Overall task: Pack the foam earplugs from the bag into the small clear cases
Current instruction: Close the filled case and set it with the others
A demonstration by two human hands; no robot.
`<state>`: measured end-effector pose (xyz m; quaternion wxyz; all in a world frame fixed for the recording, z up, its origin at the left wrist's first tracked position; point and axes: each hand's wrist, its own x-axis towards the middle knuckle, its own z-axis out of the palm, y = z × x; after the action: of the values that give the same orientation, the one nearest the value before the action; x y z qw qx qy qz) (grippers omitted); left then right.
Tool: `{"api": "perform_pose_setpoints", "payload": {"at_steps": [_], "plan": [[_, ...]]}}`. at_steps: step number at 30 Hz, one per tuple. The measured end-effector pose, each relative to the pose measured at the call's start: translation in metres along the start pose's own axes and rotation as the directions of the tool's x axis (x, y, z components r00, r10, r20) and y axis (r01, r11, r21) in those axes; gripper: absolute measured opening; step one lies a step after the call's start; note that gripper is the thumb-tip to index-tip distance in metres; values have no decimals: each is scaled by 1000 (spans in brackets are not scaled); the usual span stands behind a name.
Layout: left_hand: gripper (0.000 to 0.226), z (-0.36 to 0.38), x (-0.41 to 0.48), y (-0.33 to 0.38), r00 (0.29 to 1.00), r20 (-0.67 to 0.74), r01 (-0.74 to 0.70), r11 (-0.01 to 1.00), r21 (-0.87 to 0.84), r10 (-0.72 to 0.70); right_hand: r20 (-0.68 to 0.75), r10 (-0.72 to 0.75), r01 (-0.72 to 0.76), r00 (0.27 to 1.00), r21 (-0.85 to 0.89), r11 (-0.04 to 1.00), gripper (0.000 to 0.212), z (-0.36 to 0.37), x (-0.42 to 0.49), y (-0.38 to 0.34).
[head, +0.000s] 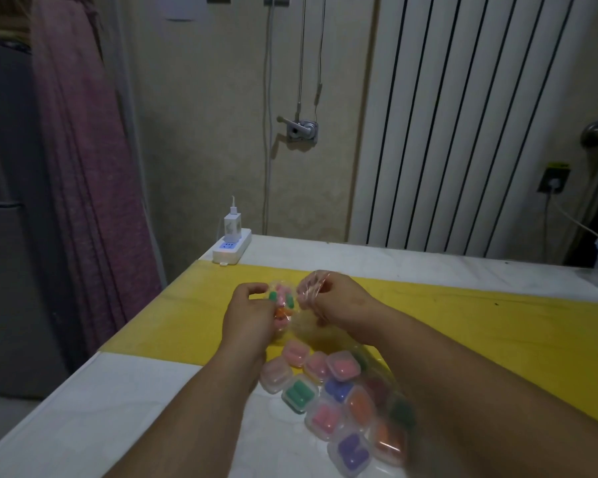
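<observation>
A clear plastic bag [302, 327] of coloured foam earplugs [282, 301] is held up over the yellow cloth [463, 326]. My left hand [247, 315] grips the bag's left side, and my right hand [335, 301] pinches its top edge on the right. Pink, green and orange earplugs show through the plastic between my hands. Nearer to me, several small clear cases [328, 391] lie in a cluster on the white table [118, 408], each shut with a coloured pair inside: pink, green, blue, orange, purple. My right forearm hides part of the cluster.
A white power strip [232, 248] with a charger plugged in sits at the table's far left corner. A white radiator [463, 125] stands against the wall behind. A pink curtain [80, 150] hangs at the left. The table's left edge runs diagonally.
</observation>
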<state>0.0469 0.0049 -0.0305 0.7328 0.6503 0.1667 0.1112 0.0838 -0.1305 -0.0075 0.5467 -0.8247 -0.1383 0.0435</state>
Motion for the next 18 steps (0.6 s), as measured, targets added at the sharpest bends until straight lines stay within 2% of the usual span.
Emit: {"api": "perform_pose_setpoints", "payload": {"at_steps": [3, 7, 12, 18], "plan": [[40, 0, 0, 1, 999, 32, 7, 1000, -23, -6, 40, 55, -53, 998, -59, 997, 29, -1, -3, -6], [36, 2, 1, 0, 998, 60, -3, 998, -58, 6, 27, 99, -98, 995, -57, 994, 29, 3, -2, -5], [27, 2, -2, 0, 996, 90, -23, 998, -53, 27, 9, 125, -126, 992, 12, 992, 27, 7, 1, -3], [14, 2, -5, 0, 994, 98, -41, 999, 4, 40, -90, 118, -106, 989, 123, 987, 43, 13, 3, -2]]}}
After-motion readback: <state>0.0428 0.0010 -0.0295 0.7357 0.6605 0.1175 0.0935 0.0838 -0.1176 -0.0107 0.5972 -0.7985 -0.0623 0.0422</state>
